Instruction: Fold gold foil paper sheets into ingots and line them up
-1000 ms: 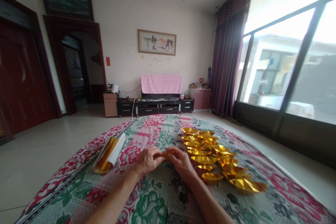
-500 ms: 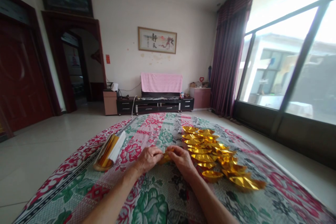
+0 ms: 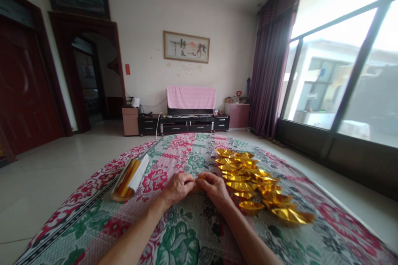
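Observation:
Over the middle of the flowered cloth, my left hand and my right hand meet at their fingertips. Both pinch a small piece of gold paper, mostly hidden by the fingers. Right of my right hand, several folded gold paper boats lie in rows on the cloth. To the left of my left hand sits a holder with gold sheets and white paper in it.
Beyond the cloth's far edge stands a low black cabinet with a pink cloth above it. A purple curtain and large windows are at the right; a red door is at the left.
The fingers of both hands have closed in slightly, and less of the gold paper between them shows. The boats and the holder have stayed where they were.

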Demonstrator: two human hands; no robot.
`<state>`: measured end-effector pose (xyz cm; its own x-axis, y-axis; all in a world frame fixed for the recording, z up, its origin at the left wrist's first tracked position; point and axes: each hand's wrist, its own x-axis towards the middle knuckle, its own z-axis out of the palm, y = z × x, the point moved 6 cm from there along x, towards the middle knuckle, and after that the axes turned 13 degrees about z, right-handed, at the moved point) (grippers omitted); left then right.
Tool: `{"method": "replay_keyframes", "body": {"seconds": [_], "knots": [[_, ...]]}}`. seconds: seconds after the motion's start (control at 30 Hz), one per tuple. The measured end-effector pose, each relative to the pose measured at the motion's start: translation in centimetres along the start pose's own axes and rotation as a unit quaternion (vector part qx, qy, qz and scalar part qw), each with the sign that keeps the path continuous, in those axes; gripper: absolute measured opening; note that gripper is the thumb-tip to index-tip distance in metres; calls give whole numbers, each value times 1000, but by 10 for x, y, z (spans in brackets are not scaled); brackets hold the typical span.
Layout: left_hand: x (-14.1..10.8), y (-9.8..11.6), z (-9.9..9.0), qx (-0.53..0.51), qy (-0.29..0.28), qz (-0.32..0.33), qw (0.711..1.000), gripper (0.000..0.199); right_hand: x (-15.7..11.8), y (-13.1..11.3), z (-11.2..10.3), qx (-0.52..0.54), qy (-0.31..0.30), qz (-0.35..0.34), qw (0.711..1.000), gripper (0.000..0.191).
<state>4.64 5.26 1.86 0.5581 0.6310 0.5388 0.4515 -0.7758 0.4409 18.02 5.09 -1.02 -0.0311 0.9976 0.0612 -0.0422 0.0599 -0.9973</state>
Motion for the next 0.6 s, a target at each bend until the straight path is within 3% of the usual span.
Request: {"method": "replay_keyframes", "body": {"seconds": [0.2,0.43,0.6], "knots": [[-1,-1,-1,-13,-10,1,1000,23,-1,-1,-1,-16,-3,-17,1000,36],[-2,-3,0,-15,-1,-48,999,20,0,0,-1,-11,3,-14,1000,34],[0,-2,-1,-8,1,-30,1000,19,-2,-2,2,15,-17,0,1000,28]]}}
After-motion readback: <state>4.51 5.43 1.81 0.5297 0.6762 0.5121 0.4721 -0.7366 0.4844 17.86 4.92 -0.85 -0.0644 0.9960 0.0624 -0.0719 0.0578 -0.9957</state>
